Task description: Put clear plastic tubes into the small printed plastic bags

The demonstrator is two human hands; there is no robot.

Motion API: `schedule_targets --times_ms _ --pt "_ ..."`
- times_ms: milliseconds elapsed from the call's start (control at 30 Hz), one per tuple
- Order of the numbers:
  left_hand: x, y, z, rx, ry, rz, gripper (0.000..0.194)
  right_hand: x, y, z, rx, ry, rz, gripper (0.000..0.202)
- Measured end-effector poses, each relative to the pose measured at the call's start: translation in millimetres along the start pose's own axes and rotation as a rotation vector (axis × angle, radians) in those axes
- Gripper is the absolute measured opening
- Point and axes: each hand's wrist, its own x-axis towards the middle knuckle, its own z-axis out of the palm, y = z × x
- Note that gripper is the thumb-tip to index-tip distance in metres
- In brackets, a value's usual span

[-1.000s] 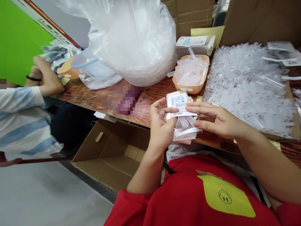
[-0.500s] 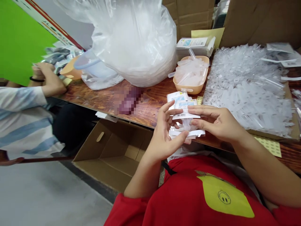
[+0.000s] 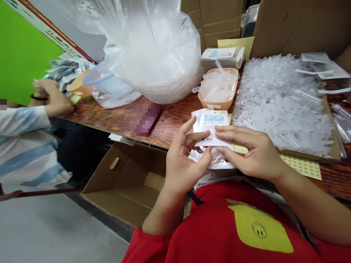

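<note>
My left hand [image 3: 186,160] holds the left side of a clear plastic bag with a white printed card [image 3: 215,126] at its top. Its index finger lies across the card and its thumb is near the lower edge. From the other side my right hand [image 3: 251,151] pinches the same bag, fingertips on the card and thumb below. Under the card hangs the clear, wrinkled part of the bag [image 3: 221,160], partly covered by both thumbs. Another printed card [image 3: 196,116] shows behind the first, at its left. What lies inside the bag is hard to make out.
An orange tub [image 3: 216,105] of translucent tubes stands beyond my hands. On the right a cardboard tray [image 3: 330,106] bears heaped tubes. A large plastic bag [image 3: 161,69] sits at back. Below the table edge is an open carton [image 3: 123,182]. A co-worker's arm [image 3: 56,98] is at left.
The printed card has tilted up, so its face shows more fully. Both hands still grip the bag. The translucent piece seen below the card is now mostly covered. The view has shifted slightly.
</note>
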Motion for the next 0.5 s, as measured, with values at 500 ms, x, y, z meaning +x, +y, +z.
schedule_targets --times_ms 500 --pt "40.3 -0.3 35.7 0.26 0.124 0.273 0.061 52.8 43.8 -115.2 -0.455 0.36 0.051 0.02"
